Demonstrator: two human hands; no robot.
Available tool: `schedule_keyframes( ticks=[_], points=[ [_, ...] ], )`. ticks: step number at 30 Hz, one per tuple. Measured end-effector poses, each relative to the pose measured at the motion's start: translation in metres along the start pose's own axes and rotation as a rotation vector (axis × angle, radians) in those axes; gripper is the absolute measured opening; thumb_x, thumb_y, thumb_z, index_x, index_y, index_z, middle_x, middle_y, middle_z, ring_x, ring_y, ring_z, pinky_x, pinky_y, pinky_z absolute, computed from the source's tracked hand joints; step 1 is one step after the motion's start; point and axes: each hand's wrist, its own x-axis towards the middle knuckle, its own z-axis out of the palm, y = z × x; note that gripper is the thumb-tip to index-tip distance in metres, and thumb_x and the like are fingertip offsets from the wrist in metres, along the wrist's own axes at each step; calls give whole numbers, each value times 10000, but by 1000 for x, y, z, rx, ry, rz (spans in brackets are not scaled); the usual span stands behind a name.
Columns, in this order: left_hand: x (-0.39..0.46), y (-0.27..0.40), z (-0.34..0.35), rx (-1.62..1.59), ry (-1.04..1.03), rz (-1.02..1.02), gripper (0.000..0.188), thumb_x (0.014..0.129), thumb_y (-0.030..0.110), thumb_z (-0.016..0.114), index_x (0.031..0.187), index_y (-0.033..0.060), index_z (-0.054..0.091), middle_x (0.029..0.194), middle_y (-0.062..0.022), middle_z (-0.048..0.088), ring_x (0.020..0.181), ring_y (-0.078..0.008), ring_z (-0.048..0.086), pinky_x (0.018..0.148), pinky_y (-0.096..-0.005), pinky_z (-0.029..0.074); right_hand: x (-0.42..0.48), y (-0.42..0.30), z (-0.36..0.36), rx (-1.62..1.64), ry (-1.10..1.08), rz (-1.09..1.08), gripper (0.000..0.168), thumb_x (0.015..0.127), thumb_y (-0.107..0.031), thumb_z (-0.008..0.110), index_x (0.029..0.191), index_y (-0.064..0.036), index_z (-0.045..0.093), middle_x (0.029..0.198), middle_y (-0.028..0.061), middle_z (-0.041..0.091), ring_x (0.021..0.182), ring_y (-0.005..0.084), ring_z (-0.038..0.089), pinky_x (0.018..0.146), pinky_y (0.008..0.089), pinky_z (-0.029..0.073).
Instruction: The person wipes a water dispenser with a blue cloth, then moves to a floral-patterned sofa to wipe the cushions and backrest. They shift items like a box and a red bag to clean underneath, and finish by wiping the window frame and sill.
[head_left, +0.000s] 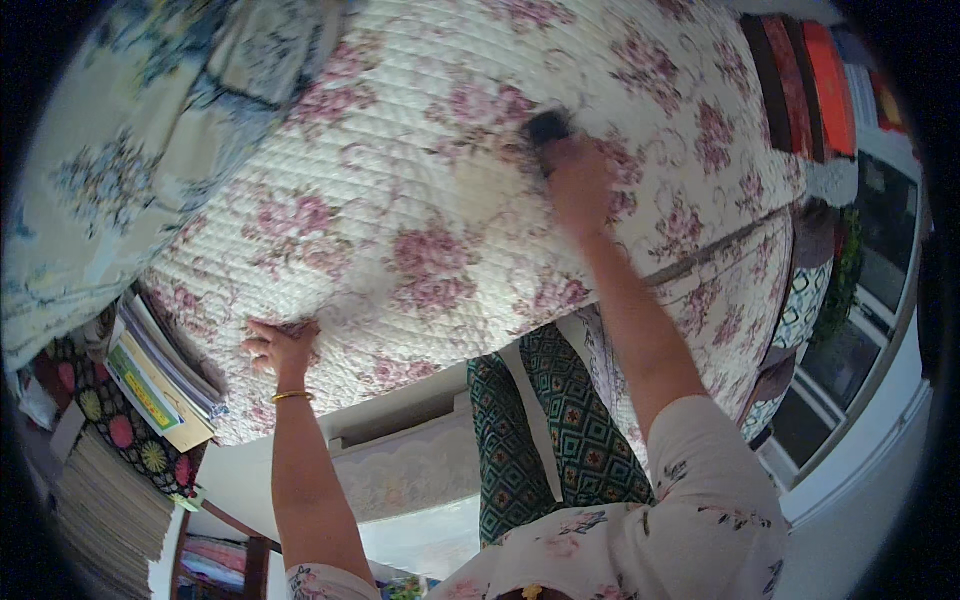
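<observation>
A quilted cover (360, 225) with pink flowers lies over the bed before me. My right hand (579, 180), blurred, is shut on a dark object (550, 129) over the upper middle of the cover; its kind cannot be made out, perhaps a brush. Fingers spread, my left hand (281, 345) touches the cover near its lower left edge and holds nothing; a yellow bangle (292, 396) is round that wrist. Around the left hand the quilted cloth shows slight folds.
Blue-flowered fabric (105, 172) hangs at the upper left. Stacked books and papers (161, 382) stand beside the bed at left. Folded red and dark cloths (806, 90) lie at the upper right. Patterned cushions (802, 304) line the right side, near a window (844, 367).
</observation>
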Motion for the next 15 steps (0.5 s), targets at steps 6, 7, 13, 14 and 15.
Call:
schedule_keyframes(
  ticks=[6,7,13,14,15],
  points=[
    [-6,29,-36,50,-188,-141,1152,604,572,681,1383,80,-9,1378,-335,84,1298,-468,94,1033,-531,161,-285,53,33,233,-710,-750,213,714,-178,578,913,-123,631,1056,86,524,929,347,507,665,417,481],
    [-9,25,-36,9,-57,-134,1015,663,545,644,1365,70,86,1366,-309,154,1291,-441,142,1026,-521,193,-308,84,42,247,-957,-707,220,699,-153,587,911,-123,635,1026,88,536,912,327,518,674,408,478],
    [-142,141,19,-139,615,908,706,745,460,654,1241,2,449,1345,-259,317,1262,-409,280,1048,-477,235,-185,244,-59,135,-197,-98,346,672,-71,536,1007,-95,617,1081,99,580,1032,308,524,893,420,413],
    [-167,170,14,-120,466,1020,706,723,463,668,1250,47,450,1365,-233,300,1276,-412,250,1047,-501,203,-148,285,-71,167,-28,69,366,692,-68,506,1046,-77,597,1096,137,562,1039,327,514,932,427,383],
    [-193,201,11,-124,293,1125,710,700,465,681,1259,92,450,1384,-206,282,1290,-416,220,1045,-525,171,-118,335,-72,149,265,100,404,707,-85,503,1105,-70,572,1103,179,543,1003,365,510,913,445,382]
  ],
)
